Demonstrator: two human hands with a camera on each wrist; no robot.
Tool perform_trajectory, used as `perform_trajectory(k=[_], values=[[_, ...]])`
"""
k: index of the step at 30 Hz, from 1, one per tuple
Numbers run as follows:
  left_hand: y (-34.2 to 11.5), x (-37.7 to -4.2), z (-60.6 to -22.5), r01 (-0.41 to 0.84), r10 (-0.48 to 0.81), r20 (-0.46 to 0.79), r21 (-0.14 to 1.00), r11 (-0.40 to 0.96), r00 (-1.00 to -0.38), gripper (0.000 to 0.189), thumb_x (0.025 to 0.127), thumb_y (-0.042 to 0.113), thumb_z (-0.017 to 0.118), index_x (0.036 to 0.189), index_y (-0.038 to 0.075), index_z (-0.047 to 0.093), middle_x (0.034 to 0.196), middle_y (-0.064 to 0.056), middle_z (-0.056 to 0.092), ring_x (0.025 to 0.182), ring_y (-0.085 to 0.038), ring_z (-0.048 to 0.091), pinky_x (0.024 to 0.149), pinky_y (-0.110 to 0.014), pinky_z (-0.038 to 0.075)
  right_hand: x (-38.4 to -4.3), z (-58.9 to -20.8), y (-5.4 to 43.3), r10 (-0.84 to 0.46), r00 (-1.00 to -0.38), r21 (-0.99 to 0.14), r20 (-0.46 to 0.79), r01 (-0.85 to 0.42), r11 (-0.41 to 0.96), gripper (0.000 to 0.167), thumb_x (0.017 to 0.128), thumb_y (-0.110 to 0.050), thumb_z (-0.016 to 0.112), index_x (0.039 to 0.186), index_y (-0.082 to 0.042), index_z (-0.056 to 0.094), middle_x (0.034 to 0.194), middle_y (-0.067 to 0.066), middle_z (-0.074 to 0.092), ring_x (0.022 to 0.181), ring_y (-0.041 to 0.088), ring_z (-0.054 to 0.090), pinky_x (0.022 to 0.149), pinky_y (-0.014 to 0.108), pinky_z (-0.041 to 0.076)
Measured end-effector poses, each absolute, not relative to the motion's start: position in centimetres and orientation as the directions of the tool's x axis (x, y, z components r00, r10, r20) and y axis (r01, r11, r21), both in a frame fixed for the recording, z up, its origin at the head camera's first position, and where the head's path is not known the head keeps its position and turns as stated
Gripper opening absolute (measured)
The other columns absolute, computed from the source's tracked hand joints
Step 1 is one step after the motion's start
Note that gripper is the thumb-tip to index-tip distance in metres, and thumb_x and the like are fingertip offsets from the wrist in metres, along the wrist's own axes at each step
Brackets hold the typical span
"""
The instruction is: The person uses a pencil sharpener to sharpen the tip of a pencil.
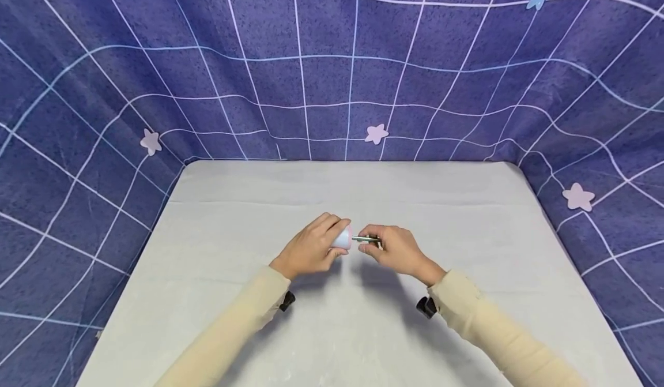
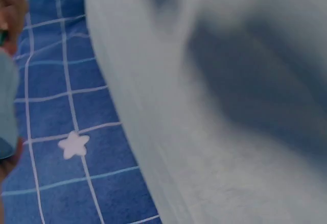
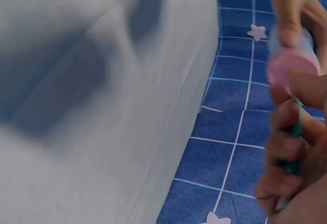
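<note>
My left hand (image 1: 309, 245) grips a pale blue cylinder (image 1: 340, 238) lying on its side, its pink end turned toward the right hand. In the right wrist view that round pink end (image 3: 286, 67) shows as a flat disc. My right hand (image 1: 398, 250) pinches a slim green-and-silver stick (image 1: 365, 239), pointed at the pink end. The thumb partly covers the tip in the right wrist view, so I cannot tell whether it touches. At the left edge of the left wrist view, part of the blue cylinder (image 2: 7, 104) appears. Both hands are above the table.
A white-covered table (image 1: 233, 202) lies below the hands. Blue-purple curtain fabric (image 1: 321, 75) with a line grid and star shapes surrounds its back and sides. Dark wrist devices (image 1: 427, 307) stick out beneath the cream sleeves (image 1: 498, 335).
</note>
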State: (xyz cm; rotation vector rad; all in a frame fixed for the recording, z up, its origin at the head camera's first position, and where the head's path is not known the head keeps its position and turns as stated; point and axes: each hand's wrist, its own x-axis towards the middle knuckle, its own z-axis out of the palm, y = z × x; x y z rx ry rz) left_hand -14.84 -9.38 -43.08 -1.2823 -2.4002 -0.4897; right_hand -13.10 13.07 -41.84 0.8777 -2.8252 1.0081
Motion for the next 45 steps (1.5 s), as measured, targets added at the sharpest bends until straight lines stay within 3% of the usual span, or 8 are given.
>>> perform_trajectory(k=[7,17,20,23,29,36,41,45], values=[[-10.0,-15.2,-41.3,0.735,0.634,0.375,0.405,0.544,-0.676,0.049,0.081,0.022,0.075,0.121,-0.003,0.059,0.102,-0.008,0.062,0.084,-0.015,0.055,0.071,-0.028,0.051,-13.2,-43.3,13.1,-0.521,-0.578,-0.129,0.628,-0.737,0.663,0.018,0.086,-0.014,0.067,0.102,-0.010,0.061,0.082,-0.002,0.064,0.060,0.011,0.051,0.053,0.022,0.037],[-10.1,-15.4,-39.6,0.465,0.652,0.097,0.779,0.421,-0.752,0.025,0.085,0.017,0.071,0.106,0.004,0.067,0.089,-0.004,0.067,0.075,-0.010,0.056,0.068,-0.023,0.049,-14.2,-43.4,13.2,-0.557,-0.134,0.317,0.820,-0.703,0.636,0.023,0.100,-0.021,0.048,0.093,-0.011,0.068,0.068,-0.004,0.051,0.049,0.011,0.039,0.043,0.022,0.030],[-9.7,-15.2,-39.9,0.524,0.669,0.138,0.743,0.417,-0.730,0.028,0.084,0.016,0.071,0.108,0.003,0.066,0.091,-0.005,0.066,0.075,-0.011,0.056,0.068,-0.024,0.050,-13.9,-43.1,13.2,-0.555,-0.204,0.243,0.806,-0.741,0.626,0.027,0.101,-0.024,0.046,0.090,-0.013,0.068,0.064,-0.005,0.047,0.046,0.008,0.034,0.039,0.020,0.028],[-9.5,-14.9,-40.7,0.689,0.682,0.278,0.567,0.452,-0.676,0.039,0.082,0.019,0.073,0.114,0.000,0.062,0.097,-0.007,0.063,0.081,-0.014,0.056,0.071,-0.026,0.051,-13.3,-42.4,13.2,-0.552,-0.422,0.021,0.719,-0.780,0.625,0.023,0.097,-0.024,0.053,0.088,-0.014,0.071,0.061,-0.006,0.049,0.044,0.003,0.033,0.037,0.016,0.027],[-9.2,-14.2,-42.8,0.892,0.739,0.553,0.016,0.452,-0.384,0.052,0.081,0.026,0.074,0.118,-0.006,0.056,0.103,-0.011,0.061,0.092,-0.021,0.057,0.083,-0.030,0.051,-13.0,-40.3,13.6,-0.529,-0.839,-0.675,0.124,-0.463,0.574,0.016,0.090,-0.014,0.062,0.093,-0.008,0.077,0.080,0.002,0.072,0.054,-0.001,0.042,0.050,0.017,0.037],[-9.0,-14.2,-43.8,0.838,0.724,0.665,-0.280,0.469,-0.184,0.047,0.093,0.031,0.058,0.119,-0.008,0.056,0.103,-0.013,0.062,0.089,-0.024,0.059,0.085,-0.032,0.051,-14.2,-39.6,13.8,-0.574,-0.804,-0.898,-0.151,-0.131,0.420,0.021,0.092,-0.004,0.056,0.093,0.009,0.072,0.098,0.020,0.071,0.076,0.005,0.051,0.077,0.023,0.046],[-9.4,-14.5,-42.9,0.830,0.716,0.621,-0.181,0.527,-0.319,0.055,0.081,0.028,0.072,0.121,-0.006,0.056,0.107,-0.012,0.062,0.093,-0.023,0.059,0.086,-0.031,0.050,-13.7,-40.1,13.5,-0.513,-0.857,-0.766,0.050,-0.363,0.530,0.017,0.092,-0.013,0.060,0.097,-0.004,0.073,0.074,0.001,0.065,0.058,0.002,0.043,0.056,0.019,0.039],[-9.9,-14.8,-41.5,0.804,0.676,0.576,-0.054,0.592,-0.459,0.060,0.078,0.027,0.077,0.122,-0.007,0.056,0.108,-0.013,0.065,0.096,-0.024,0.060,0.086,-0.033,0.050,-13.2,-41.0,13.1,-0.494,-0.766,-0.386,0.411,-0.638,0.667,0.018,0.086,-0.011,0.069,0.104,-0.009,0.071,0.077,-0.003,0.063,0.059,0.007,0.052,0.052,0.022,0.041]])
